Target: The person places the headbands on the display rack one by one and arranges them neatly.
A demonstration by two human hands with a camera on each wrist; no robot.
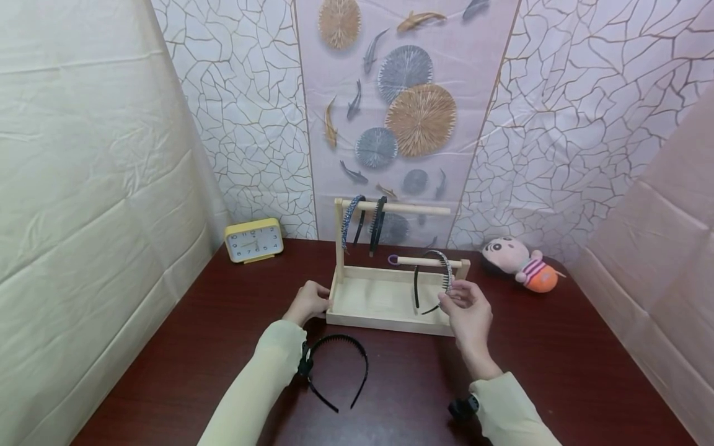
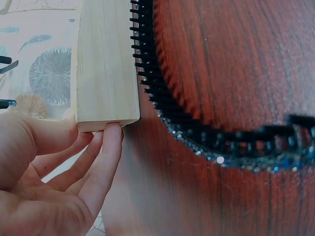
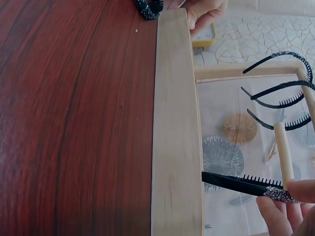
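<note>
A pale wooden rack (image 1: 385, 321) with a shallow tray and two bars stands on the table. My left hand (image 1: 307, 302) holds the tray's left end, thumb and fingers at its corner in the left wrist view. With my right hand (image 1: 468, 313) I pinch a headband (image 1: 448, 272) with silvery sparkles and black teeth, which loops over the lower bar (image 1: 424, 262). A purple ring (image 1: 393, 259) sits at that bar's free end. From the upper bar (image 1: 418, 209) hang a blue sparkly headband (image 1: 348, 222) and black headbands (image 1: 377, 226).
Another black toothed headband (image 1: 365, 356) lies on the table in front of the rack, beside my left wrist. A yellow clock (image 1: 253, 240) stands at the back left, and a plush doll (image 1: 521, 263) lies at the back right. Patterned cloth (image 1: 251, 124) hangs behind.
</note>
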